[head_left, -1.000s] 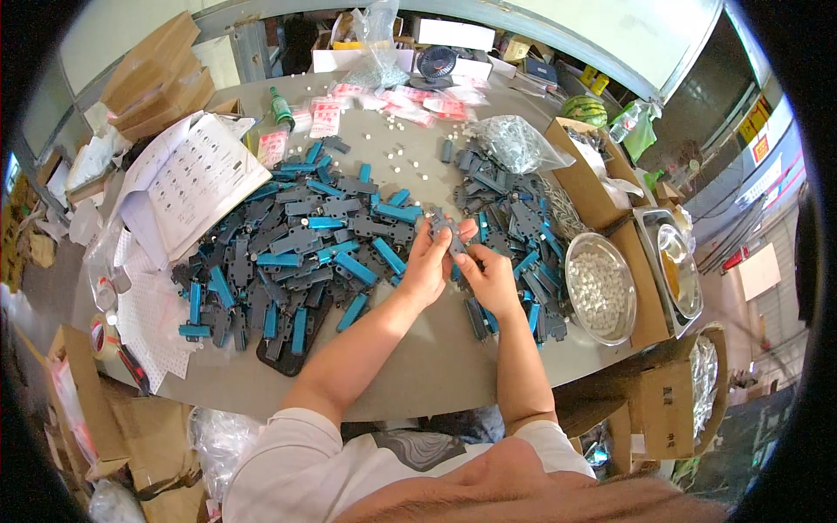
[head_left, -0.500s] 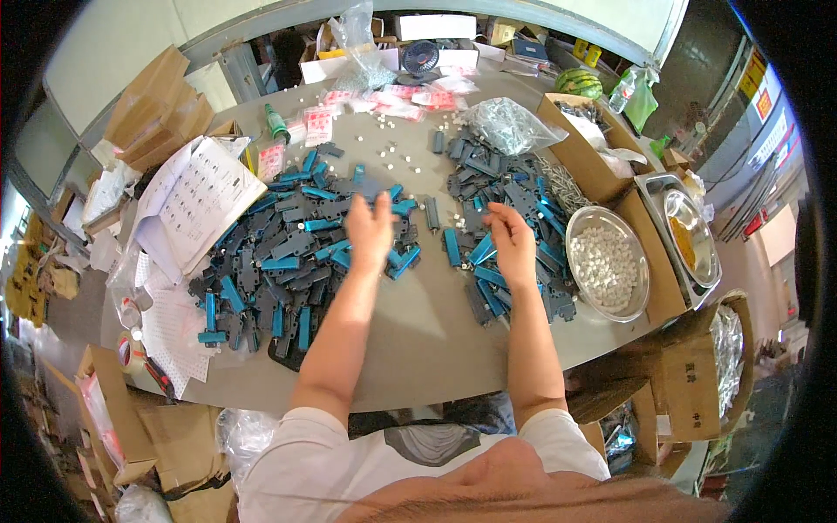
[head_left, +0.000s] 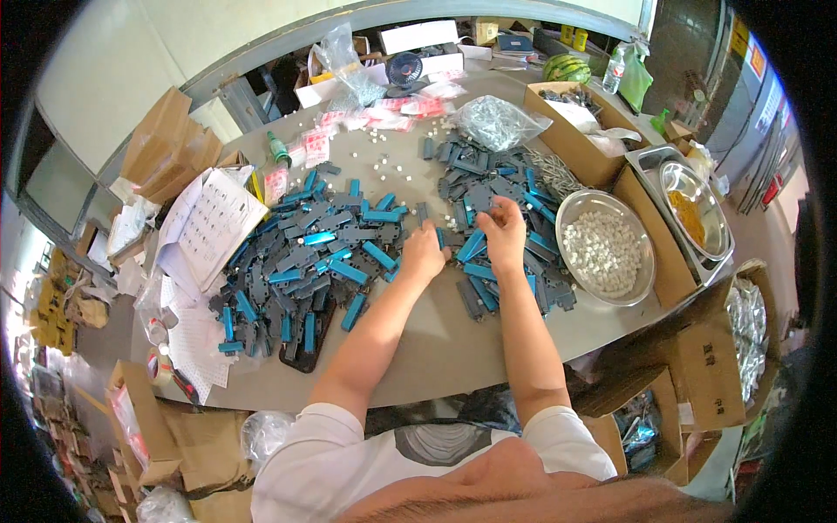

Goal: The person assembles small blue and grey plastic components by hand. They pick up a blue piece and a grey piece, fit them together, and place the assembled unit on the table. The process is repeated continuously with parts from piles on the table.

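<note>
My left hand (head_left: 422,254) is between two heaps, its fingers closed on a small blue-and-grey plastic part (head_left: 439,236) at the table surface. Over the right heap (head_left: 545,283), my right hand (head_left: 504,234) is raised with thumb and fingertips pinched together; whatever they hold, if anything, is too small to make out. The left heap (head_left: 305,240) has many dark grey and blue oblong parts of the same kind. One grey part (head_left: 422,212) lies just beyond my left hand.
A steel bowl of white beads (head_left: 602,253) stands at the right, beside a cardboard box (head_left: 575,139) and a steel tray (head_left: 689,209). Printed sheets (head_left: 214,222) lie at the left. Plastic bags (head_left: 497,122), a small fan (head_left: 404,70) and loose white pieces are toward the back.
My left hand has moved right, from the left heap to the part in the gap, and its fingers have closed. My right hand stays over its heap. The whole view has shifted slightly.
</note>
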`<control>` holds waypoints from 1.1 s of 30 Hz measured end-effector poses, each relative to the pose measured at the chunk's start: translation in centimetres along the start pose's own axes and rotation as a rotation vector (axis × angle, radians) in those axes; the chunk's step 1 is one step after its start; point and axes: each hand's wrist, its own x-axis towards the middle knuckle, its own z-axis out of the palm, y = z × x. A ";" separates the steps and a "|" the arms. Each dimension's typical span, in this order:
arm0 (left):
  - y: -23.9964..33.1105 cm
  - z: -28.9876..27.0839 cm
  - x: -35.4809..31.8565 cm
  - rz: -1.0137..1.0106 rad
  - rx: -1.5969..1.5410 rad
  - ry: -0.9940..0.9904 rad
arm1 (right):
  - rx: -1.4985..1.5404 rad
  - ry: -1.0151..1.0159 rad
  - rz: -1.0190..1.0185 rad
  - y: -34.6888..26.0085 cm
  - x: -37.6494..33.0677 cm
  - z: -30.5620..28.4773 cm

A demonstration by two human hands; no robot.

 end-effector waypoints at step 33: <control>-3.2 -3.8 -5.5 -0.380 -1.522 -0.338 | -0.295 -0.739 -0.030 0.4 -1.9 1.2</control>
